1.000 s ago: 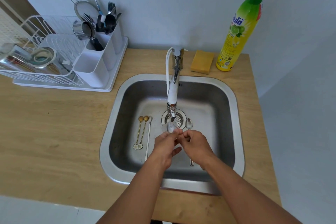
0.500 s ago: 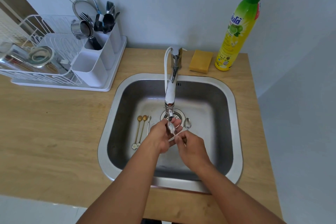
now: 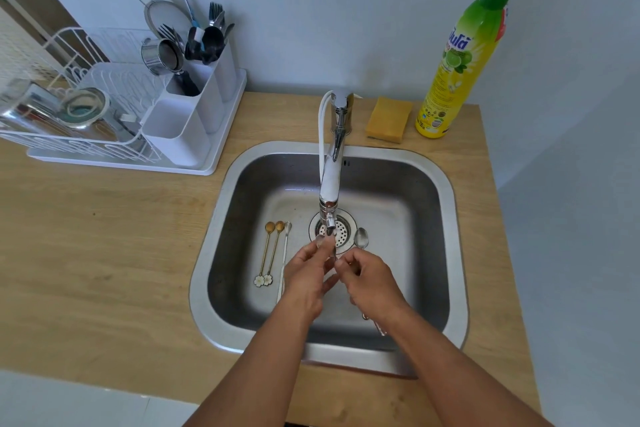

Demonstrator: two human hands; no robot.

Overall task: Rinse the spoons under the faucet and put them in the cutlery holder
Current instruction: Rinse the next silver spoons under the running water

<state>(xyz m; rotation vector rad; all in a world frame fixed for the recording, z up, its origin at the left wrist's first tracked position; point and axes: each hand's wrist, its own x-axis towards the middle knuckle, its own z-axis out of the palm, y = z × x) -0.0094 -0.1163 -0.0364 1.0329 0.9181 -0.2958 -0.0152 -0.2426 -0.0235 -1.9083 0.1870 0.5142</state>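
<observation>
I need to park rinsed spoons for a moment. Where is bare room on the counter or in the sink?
Free: the wooden counter between the drying rack tray and the sink rim, and the sink floor right of the silver spoon. Crowded: around the drain, where both hands rinse a spoon, and the left floor with three long spoons.

A small silver spoon (image 3: pixel 321 241) is held under the chrome and white faucet (image 3: pixel 330 184), gripped by the left hand (image 3: pixel 308 274) and, it seems, pinched by the right hand (image 3: pixel 367 279). Left of the faucet, two gold flower-ended spoons (image 3: pixel 268 253) and a slim white spoon (image 3: pixel 284 260) are laid in the stainless steel sink (image 3: pixel 446 218). Right of it, a silver teaspoon (image 3: pixel 361 238) is seen. Far left, the white cutlery holder (image 3: pixel 187 125) is placed.
</observation>
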